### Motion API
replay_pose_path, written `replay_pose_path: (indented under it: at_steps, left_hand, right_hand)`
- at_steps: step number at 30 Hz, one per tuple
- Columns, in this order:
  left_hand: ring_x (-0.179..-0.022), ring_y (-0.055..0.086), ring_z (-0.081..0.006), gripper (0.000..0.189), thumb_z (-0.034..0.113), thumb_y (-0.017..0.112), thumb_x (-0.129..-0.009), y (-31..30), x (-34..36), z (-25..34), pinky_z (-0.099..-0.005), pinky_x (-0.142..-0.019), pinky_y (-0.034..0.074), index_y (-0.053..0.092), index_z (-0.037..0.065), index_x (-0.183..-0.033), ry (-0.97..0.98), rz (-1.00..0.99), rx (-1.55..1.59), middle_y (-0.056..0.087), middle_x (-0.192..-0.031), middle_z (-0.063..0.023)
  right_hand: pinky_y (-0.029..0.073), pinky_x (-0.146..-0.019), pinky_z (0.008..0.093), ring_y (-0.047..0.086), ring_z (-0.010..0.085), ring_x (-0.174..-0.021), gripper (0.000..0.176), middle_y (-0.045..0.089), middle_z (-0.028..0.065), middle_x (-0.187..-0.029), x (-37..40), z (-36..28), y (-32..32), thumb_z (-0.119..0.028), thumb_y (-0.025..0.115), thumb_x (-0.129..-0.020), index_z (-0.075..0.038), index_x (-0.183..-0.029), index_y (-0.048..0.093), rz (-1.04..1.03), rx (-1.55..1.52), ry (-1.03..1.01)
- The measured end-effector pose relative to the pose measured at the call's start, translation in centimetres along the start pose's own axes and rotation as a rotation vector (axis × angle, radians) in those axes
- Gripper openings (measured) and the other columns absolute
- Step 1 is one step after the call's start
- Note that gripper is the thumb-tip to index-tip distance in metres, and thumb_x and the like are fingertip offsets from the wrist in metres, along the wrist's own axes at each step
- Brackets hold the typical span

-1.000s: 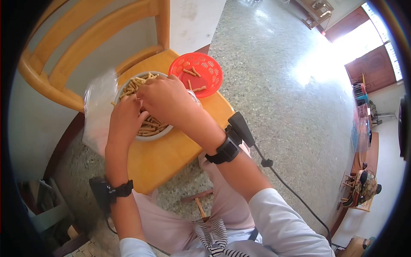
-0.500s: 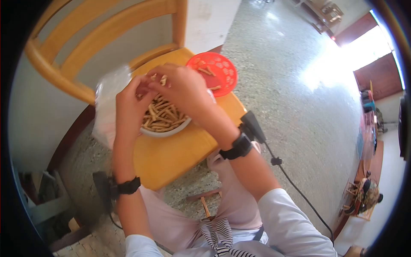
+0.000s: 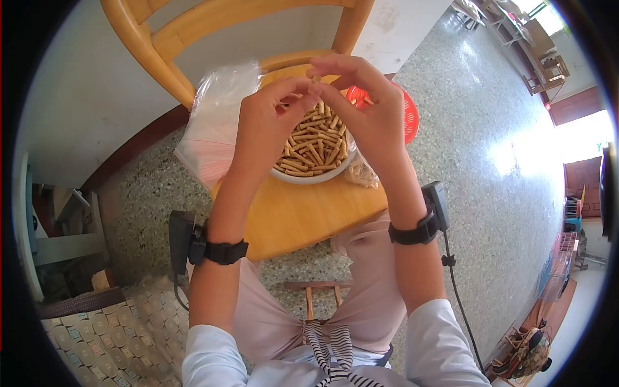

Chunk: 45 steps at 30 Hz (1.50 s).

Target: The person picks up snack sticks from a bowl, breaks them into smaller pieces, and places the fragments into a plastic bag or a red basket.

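A white bowl (image 3: 316, 178) full of short tan sticks (image 3: 316, 145) stands on the wooden chair seat (image 3: 290, 222). My left hand (image 3: 274, 116) is over the bowl's left side, thumb and fingers pinched together. Its fingertips meet those of my right hand (image 3: 364, 97), also closed in a pinch, above the bowl. A small pale piece (image 3: 316, 79) shows between the fingertips. A red perforated basket (image 3: 411, 116) with some sticks in it is partly hidden behind my right hand. To the left of the bowl lies a clear plastic bag (image 3: 216, 116).
The chair's wooden backrest (image 3: 219, 22) rises at the far side, against a wall. Another clear bag (image 3: 362, 173) holding pale pieces is right of the bowl. A patterned cushion (image 3: 122, 329) is at lower left. Cables hang from both wrist devices.
The view has shifted, so the chair and bowl appear farther right. My hands have moved from the bowl's far left to above its middle, with fingertips together.
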<state>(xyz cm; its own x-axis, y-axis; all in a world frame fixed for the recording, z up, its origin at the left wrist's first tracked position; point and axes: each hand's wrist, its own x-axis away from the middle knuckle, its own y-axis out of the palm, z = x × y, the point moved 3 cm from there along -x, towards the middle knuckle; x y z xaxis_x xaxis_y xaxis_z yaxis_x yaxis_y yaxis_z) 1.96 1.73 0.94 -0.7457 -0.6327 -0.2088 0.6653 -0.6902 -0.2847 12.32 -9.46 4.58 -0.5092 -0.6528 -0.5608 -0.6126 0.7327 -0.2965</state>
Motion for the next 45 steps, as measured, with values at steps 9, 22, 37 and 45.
replay_pose_path:
  at_steps: [9,22,37,45]
  left_hand:
    - [-0.083,0.066,-0.0121,0.025,0.016,0.071,-0.093,1.1,0.1,-0.6,-0.0272,-0.075,0.052,0.071,0.003,-0.114,0.024,-0.007,0.260,0.072,-0.094,-0.0045]
    - [-0.081,0.062,-0.0060,0.018,0.012,0.074,-0.090,0.0,-0.3,-0.1,-0.0202,-0.071,0.047,0.075,0.007,-0.107,0.146,0.054,0.337,0.070,-0.100,0.0009]
    - [-0.082,0.061,-0.0072,0.016,0.008,0.072,-0.091,3.6,2.1,2.2,-0.0247,-0.078,0.049,0.074,0.006,-0.107,0.173,-0.237,0.141,0.071,-0.093,0.0001]
    - [-0.083,0.065,-0.0269,0.021,0.012,0.075,-0.085,6.3,2.7,1.1,-0.0368,-0.078,0.052,0.075,0.005,-0.104,0.458,-0.265,-0.147,0.071,-0.093,-0.0113]
  right_hand:
    - [0.054,-0.071,0.0276,0.069,0.0141,-0.076,0.019,0.074,0.0038,-0.096,0.2,-0.2,0.0,-0.006,0.073,-0.085,-0.007,-0.103,0.074,-0.006,-0.008,-0.047]
    - [0.054,-0.074,0.0325,0.072,0.0212,-0.086,0.021,0.075,0.0081,-0.094,0.4,1.9,-0.5,-0.015,0.073,-0.088,-0.005,-0.106,0.071,-0.068,0.036,0.139]
    - [0.053,-0.074,0.0389,0.068,0.0272,-0.085,0.036,0.072,0.0129,-0.093,2.6,5.9,-6.7,-0.037,0.074,-0.085,-0.007,-0.105,0.071,-0.507,0.458,0.449]
    - [0.053,-0.071,0.0398,0.068,0.0318,-0.078,0.023,0.071,0.0157,-0.086,2.9,4.5,-7.6,-0.024,0.062,-0.093,-0.007,-0.103,0.073,-0.412,0.529,0.494]
